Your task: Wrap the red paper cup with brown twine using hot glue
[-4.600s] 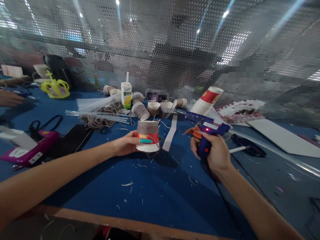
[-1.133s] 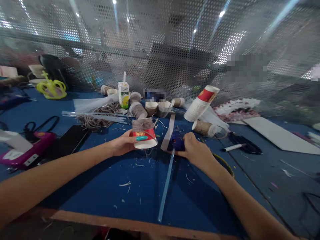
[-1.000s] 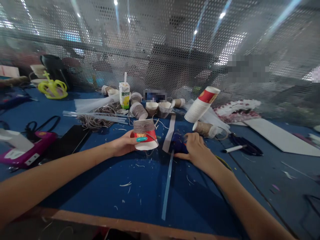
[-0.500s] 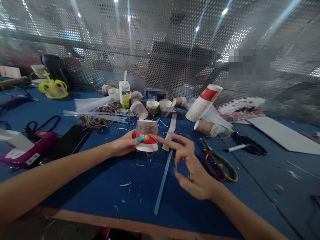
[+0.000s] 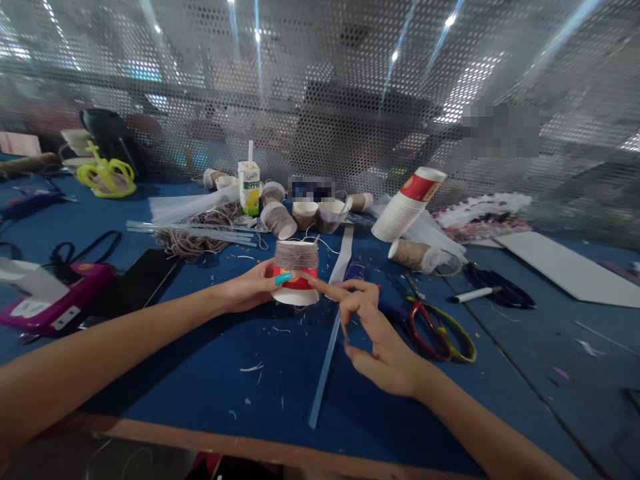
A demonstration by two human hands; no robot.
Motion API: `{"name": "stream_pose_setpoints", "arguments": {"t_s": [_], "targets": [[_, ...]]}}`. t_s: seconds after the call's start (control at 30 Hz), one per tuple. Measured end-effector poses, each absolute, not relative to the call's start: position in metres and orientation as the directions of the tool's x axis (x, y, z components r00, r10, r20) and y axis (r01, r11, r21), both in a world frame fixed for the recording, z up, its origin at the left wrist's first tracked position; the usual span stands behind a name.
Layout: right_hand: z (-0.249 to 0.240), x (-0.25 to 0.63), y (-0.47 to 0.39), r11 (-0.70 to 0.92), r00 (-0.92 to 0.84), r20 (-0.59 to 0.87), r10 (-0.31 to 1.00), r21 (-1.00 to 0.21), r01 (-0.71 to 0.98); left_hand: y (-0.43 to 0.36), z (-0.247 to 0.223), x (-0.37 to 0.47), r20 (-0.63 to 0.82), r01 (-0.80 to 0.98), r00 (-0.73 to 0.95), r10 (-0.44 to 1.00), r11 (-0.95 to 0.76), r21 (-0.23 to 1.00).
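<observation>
My left hand (image 5: 254,285) is closed around a red and white paper cup (image 5: 296,295), its thumb with a turquoise nail across the red band. Grey-brown cord (image 5: 296,255) is wound in rows around the cup's upper part. On the cup's right side, the outstretched index finger of my right hand (image 5: 383,340) touches the red band. That hand's other fingers are bent and its thumb stands apart, with nothing visible between them. Under the hands lies a translucent glue stick (image 5: 325,373), and a pale strip (image 5: 342,257) stretches away behind it.
Red and yellow-handled scissors (image 5: 435,330) lie right of my right hand. Behind are a stack of paper cups (image 5: 407,207), a juice carton (image 5: 249,188), several cord-wrapped cups and loose cord (image 5: 193,241). A purple power strip (image 5: 65,293) and a black phone (image 5: 147,280) lie left.
My right hand has moved slightly left and down, its index finger now lying against the cup and its other fingers more bent. The cup has shifted a little to the right.
</observation>
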State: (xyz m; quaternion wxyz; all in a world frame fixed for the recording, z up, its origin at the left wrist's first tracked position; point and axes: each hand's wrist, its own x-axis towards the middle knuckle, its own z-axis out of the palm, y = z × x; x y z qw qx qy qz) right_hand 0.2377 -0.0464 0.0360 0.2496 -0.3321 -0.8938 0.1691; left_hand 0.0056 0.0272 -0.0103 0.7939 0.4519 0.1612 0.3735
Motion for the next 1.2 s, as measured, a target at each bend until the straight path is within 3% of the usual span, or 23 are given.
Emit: {"name": "stream_pose_setpoints", "arguments": {"t_s": [0.3,0.6,0.87,1.0,1.2], "targets": [[0.029,0.241,-0.041,0.802,-0.623,0.509,0.594,-0.311,0.511,0.03,-0.017,0.0,0.041,-0.427,0.642,0.766,0.312,0.849],[0.029,0.243,-0.042,0.799,-0.62,0.51,0.596,-0.302,0.52,0.03,-0.015,0.0,0.027,-0.451,0.642,0.766,0.348,0.822],[0.027,0.239,-0.044,0.776,-0.612,0.501,0.612,-0.228,0.589,0.03,-0.02,0.003,0.124,-0.518,0.613,0.78,0.279,0.809],[0.027,0.239,-0.042,0.77,-0.558,0.55,0.621,-0.295,0.566,0.03,-0.022,0.004,0.119,-0.528,0.592,0.797,0.272,0.805],[0.033,0.237,-0.043,0.667,-0.383,0.551,0.742,-0.548,0.504,0.028,-0.016,0.0,0.035,-0.44,0.623,0.782,0.313,0.842]]}}
